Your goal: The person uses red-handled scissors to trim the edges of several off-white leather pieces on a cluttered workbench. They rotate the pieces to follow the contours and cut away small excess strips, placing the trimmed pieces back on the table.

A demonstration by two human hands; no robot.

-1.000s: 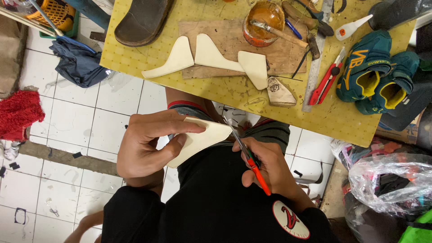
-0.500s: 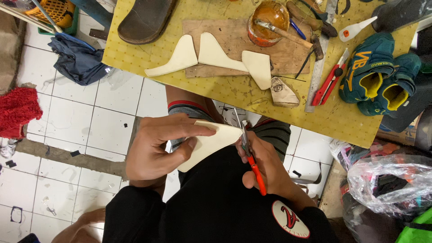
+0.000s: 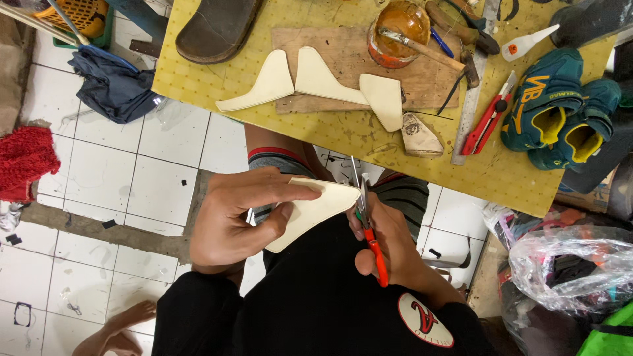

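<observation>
My left hand (image 3: 241, 217) pinches a cream-coloured curved piece of sheet material (image 3: 311, 211) over my lap, thumb underneath and fingers on top. My right hand (image 3: 386, 247) grips red-handled scissors (image 3: 366, 224), whose blades stand at the right edge of that piece. On the yellow table (image 3: 343, 135) above, three more cream cut pieces (image 3: 316, 79) lie on and beside a brown board (image 3: 343, 59).
The table also carries a dark sandal sole (image 3: 217, 26), an orange glue pot (image 3: 399, 26) with a brush, a metal ruler (image 3: 471, 99), a red utility knife (image 3: 488, 118) and teal shoes (image 3: 560, 109). White floor tiles, blue cloth (image 3: 112, 82), red cloth (image 3: 23, 158), plastic bags (image 3: 567, 264).
The scissors have worked along the piece's right edge, and my left hand has turned the piece slightly. The view has shifted a little.
</observation>
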